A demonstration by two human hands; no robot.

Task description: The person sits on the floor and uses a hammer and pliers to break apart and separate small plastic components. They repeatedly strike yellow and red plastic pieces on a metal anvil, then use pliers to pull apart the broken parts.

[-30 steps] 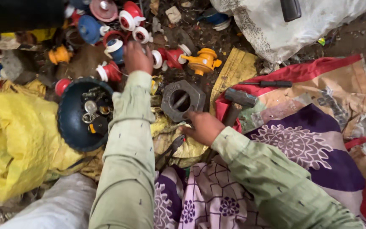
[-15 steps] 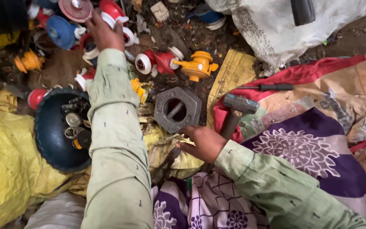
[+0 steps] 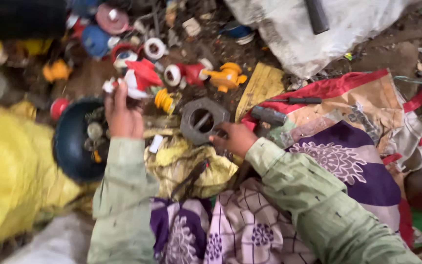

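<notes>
Two hands at work over a scrap heap on the ground. Largest first: one yellow sack (image 3: 6, 176) bunched at the left; one patterned purple cloth (image 3: 348, 166) spread under the right arm; one white sack (image 3: 318, 34) up top. One dark blue bowl (image 3: 74, 146) sits between yellow sack and left wrist, with several small metal bits inside, too blurred to count. One grey hexagonal metal block (image 3: 202, 119) with a round bore lies mid-heap on crumpled yellow wrapping. One hammer (image 3: 268, 115) rests on the cloth just right of it, one screwdriver (image 3: 296, 100) just beyond.

Left hand (image 3: 122, 117): fingers curled up around a red-and-white plastic valve (image 3: 140, 77), lifted just above the bowl's far rim. Right hand (image 3: 234, 138): loosely bent, fingertips touching the block's lower right edge, nothing gripped.

Judgement: a firm grip on the valve's body rather than its white end would suit best, with the right hand steadying the block.

Smaller pieces: one orange-yellow valve (image 3: 225, 76), at least three more red-and-white fittings near it, one yellow ribbed piece (image 3: 163, 99); the rest blurred.
</notes>
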